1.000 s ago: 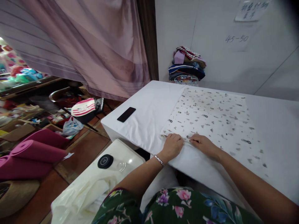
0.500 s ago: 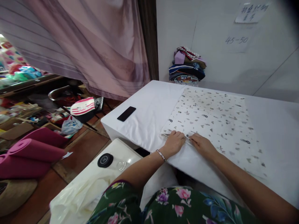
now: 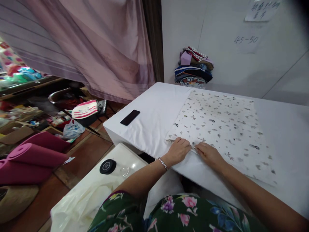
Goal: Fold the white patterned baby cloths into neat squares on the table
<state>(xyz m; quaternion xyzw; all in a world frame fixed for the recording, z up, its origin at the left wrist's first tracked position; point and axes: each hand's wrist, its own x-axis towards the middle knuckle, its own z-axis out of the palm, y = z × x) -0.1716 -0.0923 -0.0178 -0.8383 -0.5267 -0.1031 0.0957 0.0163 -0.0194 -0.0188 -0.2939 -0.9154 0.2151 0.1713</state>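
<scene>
Patterned cloth (image 3: 224, 119) already spread on white table (image 3: 149, 109); left hand (image 3: 179, 149) and right hand (image 3: 209, 154) pinch near edge; remainder flat, ungathered.

White cloth (image 3: 224, 129), little grey, olive and black motifs scattered all over, spread broad and mostly flat on table (image 3: 152, 111)! Far edge close to table's far edge, left side well clear of table's left edge. Near edge gathered in narrow fold, running along table's near edge.
</scene>
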